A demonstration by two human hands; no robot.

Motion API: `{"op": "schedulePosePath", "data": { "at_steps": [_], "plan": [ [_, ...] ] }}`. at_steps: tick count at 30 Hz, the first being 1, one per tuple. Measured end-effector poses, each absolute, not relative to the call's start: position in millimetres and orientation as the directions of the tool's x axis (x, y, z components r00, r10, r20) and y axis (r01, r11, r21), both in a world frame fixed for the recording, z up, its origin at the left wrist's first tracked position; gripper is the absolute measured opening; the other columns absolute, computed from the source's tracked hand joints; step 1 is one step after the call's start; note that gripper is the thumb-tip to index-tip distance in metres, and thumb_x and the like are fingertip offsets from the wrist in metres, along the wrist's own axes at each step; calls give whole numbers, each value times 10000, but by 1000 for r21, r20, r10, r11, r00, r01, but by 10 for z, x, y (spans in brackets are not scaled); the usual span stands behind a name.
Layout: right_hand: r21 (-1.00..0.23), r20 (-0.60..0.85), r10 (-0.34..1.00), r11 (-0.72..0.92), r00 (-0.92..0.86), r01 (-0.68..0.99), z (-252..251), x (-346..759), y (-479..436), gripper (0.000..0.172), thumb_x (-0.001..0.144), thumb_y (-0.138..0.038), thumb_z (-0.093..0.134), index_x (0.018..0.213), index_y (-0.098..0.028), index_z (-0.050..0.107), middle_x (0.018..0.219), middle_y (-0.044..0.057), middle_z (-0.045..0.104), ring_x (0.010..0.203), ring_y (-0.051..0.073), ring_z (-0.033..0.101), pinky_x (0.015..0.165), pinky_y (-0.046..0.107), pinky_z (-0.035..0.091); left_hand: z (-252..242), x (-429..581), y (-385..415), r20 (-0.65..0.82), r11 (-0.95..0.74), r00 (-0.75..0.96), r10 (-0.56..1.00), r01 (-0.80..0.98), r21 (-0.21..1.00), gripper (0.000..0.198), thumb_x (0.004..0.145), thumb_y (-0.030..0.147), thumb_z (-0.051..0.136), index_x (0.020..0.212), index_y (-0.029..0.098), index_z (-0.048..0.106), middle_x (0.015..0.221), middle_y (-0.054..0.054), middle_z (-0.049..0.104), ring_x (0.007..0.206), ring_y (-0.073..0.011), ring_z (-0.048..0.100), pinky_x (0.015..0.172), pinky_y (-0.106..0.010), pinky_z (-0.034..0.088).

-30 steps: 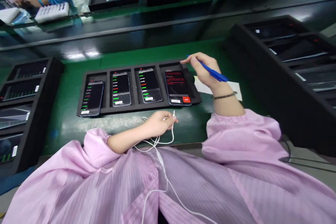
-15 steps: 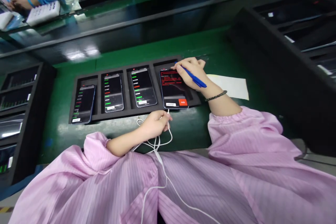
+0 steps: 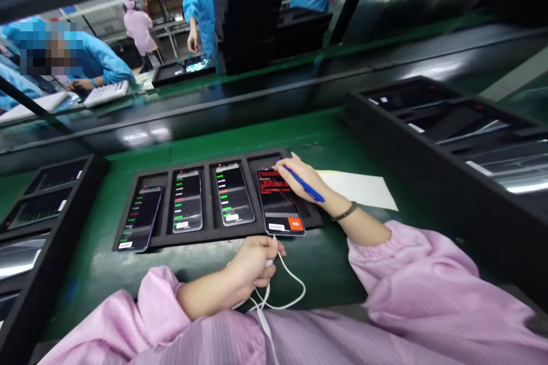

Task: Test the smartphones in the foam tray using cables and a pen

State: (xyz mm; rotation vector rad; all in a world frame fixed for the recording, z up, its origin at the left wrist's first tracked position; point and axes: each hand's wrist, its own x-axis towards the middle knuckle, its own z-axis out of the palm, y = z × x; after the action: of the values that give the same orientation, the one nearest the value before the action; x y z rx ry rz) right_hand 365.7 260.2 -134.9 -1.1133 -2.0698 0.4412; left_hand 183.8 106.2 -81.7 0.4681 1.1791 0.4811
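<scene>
Several smartphones lie in a black tray [image 3: 166, 239] in front of me, their dark screens showing lines of green, white and red text. The rightmost smartphone [image 3: 278, 211] has red text and an orange-red box at its lower right. My right hand [image 3: 299, 177] is closed around a blue pen [image 3: 305, 185], its fingertips at that phone's top edge. Just below the same phone, my left hand [image 3: 254, 262] is closed on a white earphone cable [image 3: 295, 299], whose end meets the phone's bottom edge. A small white piece of it shows between the fingers.
A white sheet of paper [image 3: 359, 188] lies right of the tray on the green bench. Black racks of phones stand at the left [image 3: 81, 211] and right [image 3: 385, 131]. Beyond a dark rail, people in blue work near stacked black trays [image 3: 248, 28].
The camera view has tilted up, so the bench sits lower and more of the room shows. My left hand now has a white piece between its fingers. The right hand stays at the phone's top.
</scene>
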Motion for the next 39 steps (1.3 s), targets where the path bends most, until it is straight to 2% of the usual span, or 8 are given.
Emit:
{"op": "schedulePosePath", "data": {
  "at_steps": [4, 18, 23, 27, 30, 32, 35, 39],
  "plan": [
    [-581, 461, 807, 588, -368, 562, -1338, 3655, 2563, 306, 989, -473, 406, 874, -255, 588, 883, 16, 725, 840, 205, 706, 1188, 571, 380, -845, 1840, 1069, -754, 817, 322, 573, -148, 558, 165, 819, 135, 636, 718, 141, 507, 630, 79, 489, 304, 25, 165, 369, -218, 9],
    [-631, 411, 829, 560, -380, 537, -1268, 3656, 2515, 305, 977, -477, 426, 838, -252, 579, 823, -10, 729, 809, 222, 731, 1224, 623, 291, -837, 1823, 1059, -766, 845, 356, 535, -222, 487, 206, 792, -39, 447, 747, 163, 447, 621, 70, 481, 313, 2, 173, 370, -186, 27],
    [-624, 414, 837, 547, -358, 558, -1252, 3623, 2447, 392, 980, -551, 387, 802, -252, 568, 856, 9, 749, 865, 263, 743, 1187, 672, 314, -845, 1790, 1080, -724, 825, 396, 565, -236, 514, 182, 859, 74, 623, 770, 151, 484, 620, 76, 479, 330, 4, 172, 376, -185, 12],
    [-627, 481, 838, 535, -258, 566, -1230, 3655, 2373, 424, 965, -609, 386, 861, -265, 610, 981, 49, 766, 972, 276, 738, 1134, 592, 433, -871, 1630, 993, -661, 758, 390, 641, -181, 627, 229, 966, 315, 621, 878, 105, 616, 833, -57, 692, 359, 8, 153, 380, -196, 27],
    [-648, 543, 835, 484, -90, 587, -1200, 3777, 2298, 436, 954, -635, 393, 906, -258, 608, 1090, 106, 759, 1074, 302, 713, 1087, 557, 484, -824, 1385, 821, -525, 558, 345, 778, 4, 830, 284, 975, 374, 604, 1036, 117, 709, 1101, -143, 746, 434, -25, 374, 404, -186, 253],
    [-669, 566, 824, 441, 26, 599, -1186, 3872, 2229, 452, 948, -654, 389, 889, -257, 597, 1093, 128, 758, 1091, 319, 707, 1031, 548, 525, -729, 1177, 688, -330, 295, 418, 846, 148, 944, 292, 945, 329, 637, 1150, 149, 741, 1201, -122, 742, 752, -111, 650, 656, -221, 500],
    [-695, 582, 798, 387, 157, 606, -1187, 3967, 2104, 482, 935, -688, 376, 854, -265, 593, 1042, 127, 768, 1075, 328, 711, 958, 522, 564, -537, 859, 529, -200, 31, 794, 574, 223, 974, 349, 950, 355, 597, 1222, 198, 749, 1222, -71, 747, 1137, -235, 684, 1000, -317, 511],
    [-715, 588, 764, 337, 266, 613, -1216, 3989, 1963, 533, 923, -725, 354, 863, -267, 620, 1015, 123, 772, 1047, 330, 717, 919, 500, 572, -420, 526, 422, -316, 34, 855, 411, 333, 942, 346, 906, 292, 603, 1199, 214, 770, 1156, -32, 769, 1078, -244, 720, 947, -266, 546]
  ]
}}
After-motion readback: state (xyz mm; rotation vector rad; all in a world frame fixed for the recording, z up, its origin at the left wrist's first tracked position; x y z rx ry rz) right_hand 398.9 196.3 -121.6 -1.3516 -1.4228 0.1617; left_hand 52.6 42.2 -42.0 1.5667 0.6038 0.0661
